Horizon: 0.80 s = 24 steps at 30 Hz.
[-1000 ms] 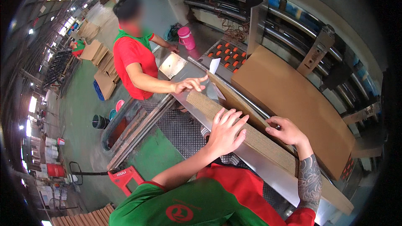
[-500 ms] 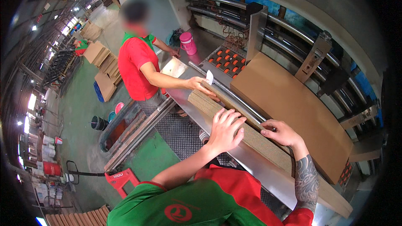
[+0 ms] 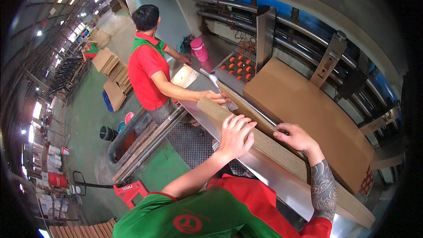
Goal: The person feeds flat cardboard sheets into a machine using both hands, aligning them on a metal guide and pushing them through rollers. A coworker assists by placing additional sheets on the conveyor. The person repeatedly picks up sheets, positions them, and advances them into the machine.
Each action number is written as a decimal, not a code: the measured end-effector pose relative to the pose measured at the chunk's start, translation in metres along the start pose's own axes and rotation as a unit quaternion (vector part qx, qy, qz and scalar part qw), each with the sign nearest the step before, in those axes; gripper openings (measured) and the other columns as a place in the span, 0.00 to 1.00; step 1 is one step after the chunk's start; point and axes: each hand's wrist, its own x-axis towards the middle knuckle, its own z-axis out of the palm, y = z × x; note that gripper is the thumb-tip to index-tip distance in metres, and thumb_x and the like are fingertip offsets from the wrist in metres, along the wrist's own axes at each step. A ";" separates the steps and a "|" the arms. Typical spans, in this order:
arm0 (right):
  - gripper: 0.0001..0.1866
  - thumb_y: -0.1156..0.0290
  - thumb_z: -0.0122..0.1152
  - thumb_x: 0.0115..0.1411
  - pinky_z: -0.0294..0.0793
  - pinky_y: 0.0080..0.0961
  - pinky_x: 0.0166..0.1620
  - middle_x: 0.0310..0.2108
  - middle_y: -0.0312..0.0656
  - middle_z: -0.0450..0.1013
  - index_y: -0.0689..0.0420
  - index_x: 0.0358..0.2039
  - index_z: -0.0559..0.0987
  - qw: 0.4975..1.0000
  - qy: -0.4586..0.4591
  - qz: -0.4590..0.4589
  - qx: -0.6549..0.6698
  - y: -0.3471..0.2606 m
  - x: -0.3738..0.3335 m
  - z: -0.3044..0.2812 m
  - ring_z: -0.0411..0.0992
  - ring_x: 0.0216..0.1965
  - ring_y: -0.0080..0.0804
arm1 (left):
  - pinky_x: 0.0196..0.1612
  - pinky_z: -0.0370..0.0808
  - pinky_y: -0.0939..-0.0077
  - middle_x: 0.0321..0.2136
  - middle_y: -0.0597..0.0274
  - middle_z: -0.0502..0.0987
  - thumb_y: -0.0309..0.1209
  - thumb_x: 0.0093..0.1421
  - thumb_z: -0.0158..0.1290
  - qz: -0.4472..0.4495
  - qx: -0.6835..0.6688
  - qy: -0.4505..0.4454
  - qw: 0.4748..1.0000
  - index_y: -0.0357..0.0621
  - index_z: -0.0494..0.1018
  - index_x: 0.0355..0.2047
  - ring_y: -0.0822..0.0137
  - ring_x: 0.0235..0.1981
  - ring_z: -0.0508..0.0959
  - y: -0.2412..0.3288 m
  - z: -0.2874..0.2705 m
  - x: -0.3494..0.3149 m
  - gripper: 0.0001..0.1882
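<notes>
A stack of corrugated cardboard sheets stands on edge on the metal table, its fluted edges facing up. My left hand lies over the top of this stack, fingers curled over its far side and thumb apart. A narrower far section of cardboard leans away from it, leaving a gap. My right hand pinches that section near its right end, though its fingertips are partly hidden. Beyond the stack's left end, a co-worker's hand reaches to the gap, where a white slip shows.
Behind the stack, a flat pile of brown cardboard lies under the machine's metal rails. Orange rollers and a pink bucket are farther left. The co-worker stands at the table's left end. A red pallet jack is at lower left.
The gap between the near stack and the far section has widened at the left end. The co-worker's hand has shifted slightly, and white material now shows in the gap. My hands have barely moved.
</notes>
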 end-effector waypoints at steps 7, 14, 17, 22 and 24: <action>0.31 0.43 0.64 0.73 0.80 0.44 0.60 0.53 0.57 0.85 0.61 0.57 0.85 1.000 -0.013 0.017 0.010 -0.005 -0.001 -0.002 0.83 0.56 0.55 | 0.74 0.62 0.39 0.54 0.57 0.82 0.37 0.62 0.60 0.007 0.000 0.013 1.000 0.48 0.83 0.55 0.49 0.64 0.76 -0.001 0.001 -0.001 0.21; 0.32 0.43 0.64 0.73 0.80 0.44 0.60 0.54 0.57 0.85 0.61 0.59 0.84 1.000 -0.007 0.011 0.006 -0.002 -0.002 0.001 0.83 0.56 0.55 | 0.73 0.63 0.39 0.54 0.58 0.82 0.37 0.63 0.58 0.017 0.004 0.020 1.000 0.49 0.84 0.55 0.49 0.63 0.77 0.000 -0.001 -0.001 0.21; 0.31 0.44 0.64 0.73 0.80 0.43 0.60 0.54 0.56 0.85 0.61 0.58 0.84 1.000 -0.002 0.003 0.008 0.001 -0.002 0.001 0.83 0.55 0.53 | 0.72 0.64 0.39 0.53 0.57 0.82 0.37 0.63 0.58 0.015 0.005 0.017 1.000 0.49 0.84 0.55 0.48 0.63 0.77 0.000 -0.002 0.000 0.21; 0.32 0.43 0.64 0.73 0.79 0.43 0.61 0.55 0.56 0.84 0.62 0.58 0.84 1.000 -0.014 0.011 0.019 0.003 0.000 0.001 0.82 0.57 0.54 | 0.72 0.65 0.39 0.53 0.58 0.82 0.36 0.62 0.58 0.013 0.000 0.028 1.000 0.49 0.84 0.55 0.48 0.63 0.77 0.000 0.001 0.000 0.21; 0.33 0.42 0.63 0.73 0.80 0.44 0.60 0.53 0.57 0.84 0.62 0.57 0.85 1.000 -0.010 -0.002 0.023 0.003 0.000 0.001 0.82 0.55 0.53 | 0.71 0.65 0.38 0.53 0.58 0.82 0.36 0.62 0.59 0.001 -0.004 0.034 0.999 0.50 0.84 0.55 0.49 0.63 0.77 0.001 0.003 -0.001 0.21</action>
